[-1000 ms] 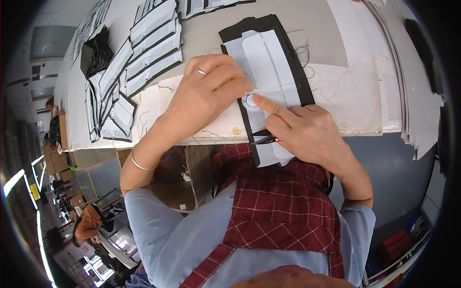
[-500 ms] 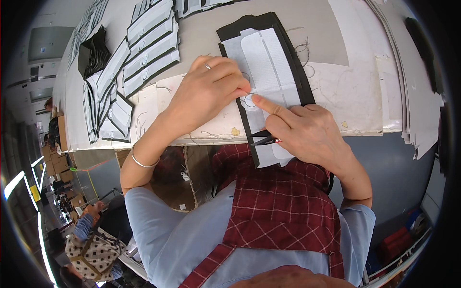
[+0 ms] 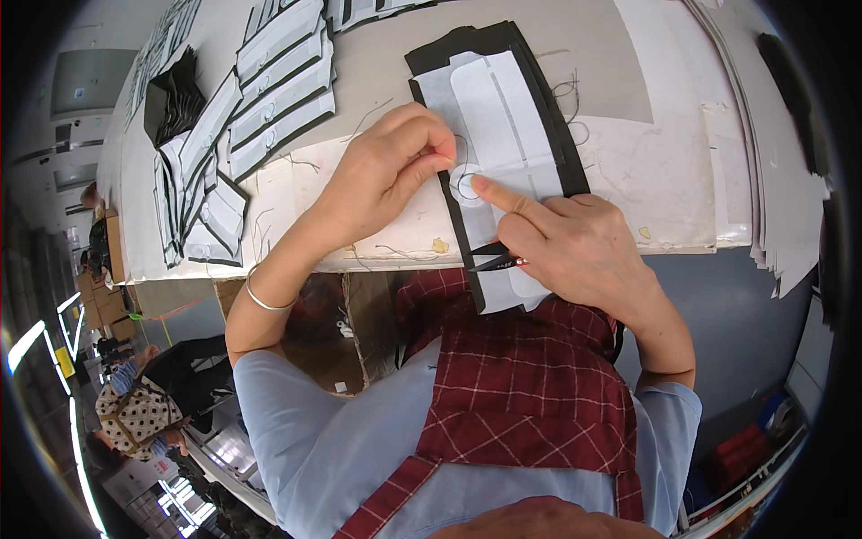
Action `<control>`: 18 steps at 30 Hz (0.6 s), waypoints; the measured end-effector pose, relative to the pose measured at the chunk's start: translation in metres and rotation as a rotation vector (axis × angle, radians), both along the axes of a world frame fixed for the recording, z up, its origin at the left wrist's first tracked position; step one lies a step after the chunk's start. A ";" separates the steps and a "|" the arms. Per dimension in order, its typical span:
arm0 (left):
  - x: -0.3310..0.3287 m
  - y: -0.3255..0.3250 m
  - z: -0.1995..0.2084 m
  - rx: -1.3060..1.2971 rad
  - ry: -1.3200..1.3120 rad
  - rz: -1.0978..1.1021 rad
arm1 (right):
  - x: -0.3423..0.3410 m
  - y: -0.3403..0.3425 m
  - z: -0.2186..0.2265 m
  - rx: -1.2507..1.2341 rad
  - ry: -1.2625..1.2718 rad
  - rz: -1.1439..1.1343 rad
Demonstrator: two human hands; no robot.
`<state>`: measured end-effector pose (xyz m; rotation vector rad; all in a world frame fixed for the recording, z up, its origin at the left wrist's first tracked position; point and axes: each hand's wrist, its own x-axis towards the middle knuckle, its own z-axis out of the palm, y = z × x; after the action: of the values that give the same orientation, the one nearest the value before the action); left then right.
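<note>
A stack of black fabric panels with pale backing [image 3: 503,108] lies over the table's near edge, its lower end above my lap. On the top panel sits a small round white disc [image 3: 468,187] with a dark ring stitched or drawn around it. My right hand [image 3: 570,238] rests on the panel, its index fingertip pressing the disc. Curled in that hand's other fingers is a pair of thread snips [image 3: 494,259], blades pointing left. My left hand [image 3: 395,166] pinches thumb against index finger just left of the disc. A thin dark thread [image 3: 464,144] loops at those fingertips.
Rows of similar pale-backed black panels [image 3: 283,99] lie on the left of the table, with a folded black bundle [image 3: 175,99] beside them. Loose threads [image 3: 567,90] are scattered about. Large pale sheets [image 3: 763,153] are stacked at right. Another person [image 3: 139,409] is at lower left.
My left hand has drawn slightly left and up, away from the disc, still pinching. My right hand stays in place. The other person at lower left has shifted position.
</note>
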<state>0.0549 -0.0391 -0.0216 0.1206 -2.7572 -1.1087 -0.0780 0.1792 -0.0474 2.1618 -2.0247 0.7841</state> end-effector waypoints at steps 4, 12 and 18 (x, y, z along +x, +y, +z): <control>-0.002 0.000 0.000 -0.178 0.062 -0.100 | 0.000 0.000 -0.001 -0.005 -0.017 -0.003; -0.005 0.008 0.006 -0.313 0.011 -0.075 | 0.000 0.000 0.000 0.006 -0.052 0.003; -0.001 0.007 -0.006 -0.149 0.039 -0.043 | -0.001 0.001 0.002 0.020 -0.037 0.003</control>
<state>0.0540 -0.0321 -0.0271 0.0211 -2.8073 -0.9010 -0.0786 0.1799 -0.0456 2.1781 -2.0558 0.8136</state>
